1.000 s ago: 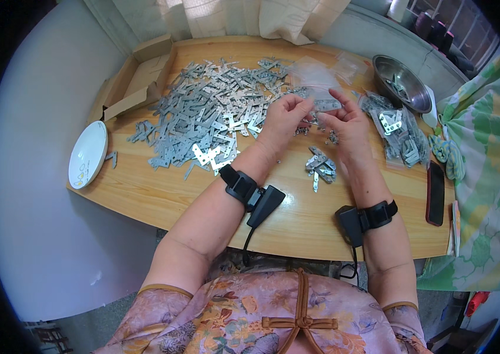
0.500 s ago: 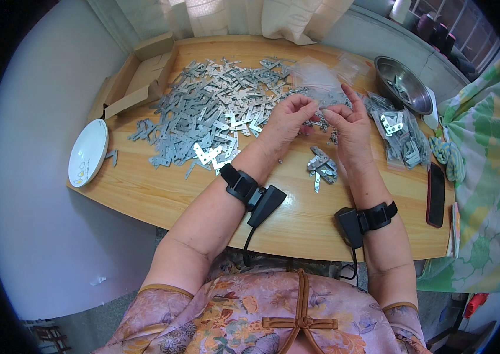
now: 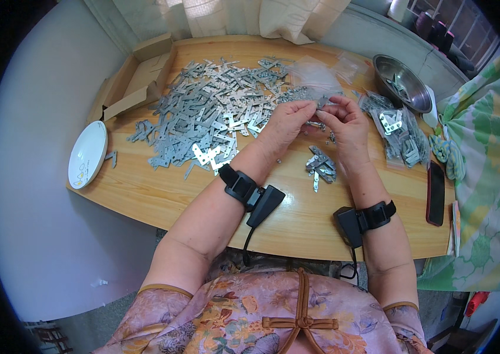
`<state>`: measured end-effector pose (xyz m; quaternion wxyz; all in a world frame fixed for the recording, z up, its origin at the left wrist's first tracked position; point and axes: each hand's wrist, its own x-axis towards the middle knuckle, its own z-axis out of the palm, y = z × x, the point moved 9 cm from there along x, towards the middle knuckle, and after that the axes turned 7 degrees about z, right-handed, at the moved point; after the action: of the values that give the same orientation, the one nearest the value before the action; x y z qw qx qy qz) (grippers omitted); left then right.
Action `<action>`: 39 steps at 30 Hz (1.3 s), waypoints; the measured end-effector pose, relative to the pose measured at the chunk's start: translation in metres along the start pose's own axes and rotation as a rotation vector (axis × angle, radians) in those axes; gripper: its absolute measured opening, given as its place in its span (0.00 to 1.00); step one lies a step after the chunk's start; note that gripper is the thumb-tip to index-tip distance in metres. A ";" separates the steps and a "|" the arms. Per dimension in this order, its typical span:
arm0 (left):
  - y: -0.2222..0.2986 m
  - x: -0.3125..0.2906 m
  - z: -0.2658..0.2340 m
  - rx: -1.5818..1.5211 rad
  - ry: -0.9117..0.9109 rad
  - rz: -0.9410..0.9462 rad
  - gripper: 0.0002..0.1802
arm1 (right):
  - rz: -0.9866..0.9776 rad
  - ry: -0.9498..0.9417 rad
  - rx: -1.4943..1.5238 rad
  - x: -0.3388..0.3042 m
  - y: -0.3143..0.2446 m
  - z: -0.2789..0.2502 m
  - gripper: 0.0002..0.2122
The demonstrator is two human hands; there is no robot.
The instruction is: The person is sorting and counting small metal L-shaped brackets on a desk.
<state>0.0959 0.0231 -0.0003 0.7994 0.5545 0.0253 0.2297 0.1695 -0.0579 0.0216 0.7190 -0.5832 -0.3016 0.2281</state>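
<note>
Above the table's right half, my left hand (image 3: 287, 125) and my right hand (image 3: 349, 128) meet, thumbs and fingertips pinched together. Between the fingertips shows a small greyish, partly see-through edge, perhaps thin plastic; its kind is unclear. Just in front of my right wrist lies a small heap of grey metal corner brackets (image 3: 321, 162). To the left spreads a big pile of flat L-shaped metal brackets (image 3: 203, 106). Small screws (image 3: 297, 94) lie scattered behind and beneath my hands. Clear plastic bags (image 3: 312, 72) lie flat beyond them.
Filled clear bags of brackets (image 3: 409, 144) sit to the right, below a steel bowl (image 3: 420, 100) holding some brackets. A phone (image 3: 436, 193) lies near the right edge. An open cardboard box (image 3: 135, 100) and a white dish (image 3: 89, 154) stand at the left edge.
My right hand's raised index finger has come down and curled in towards the other fingertips. Both hands stay nearly in the same place, and more of the greyish edge shows between them.
</note>
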 end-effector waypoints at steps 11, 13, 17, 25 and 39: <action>-0.004 0.000 0.002 0.082 -0.064 -0.055 0.14 | -0.065 -0.009 -0.078 0.001 -0.001 -0.001 0.08; -0.006 0.001 0.002 0.057 -0.068 -0.074 0.14 | -0.047 -0.012 -0.119 0.000 -0.001 -0.001 0.06; -0.005 0.000 0.004 0.016 -0.054 -0.085 0.14 | -0.215 0.011 -0.284 0.001 -0.010 -0.003 0.04; -0.007 0.000 0.003 -0.078 -0.045 -0.094 0.13 | -0.506 0.055 -0.526 -0.011 -0.037 0.004 0.04; -0.013 0.001 0.008 -0.256 -0.075 -0.128 0.14 | -0.621 0.080 -0.591 -0.015 -0.045 0.006 0.05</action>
<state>0.1036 0.0131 -0.0087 0.8771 0.4534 0.0012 0.1588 0.1540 -0.0737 0.0635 0.5668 -0.6539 -0.4870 -0.1179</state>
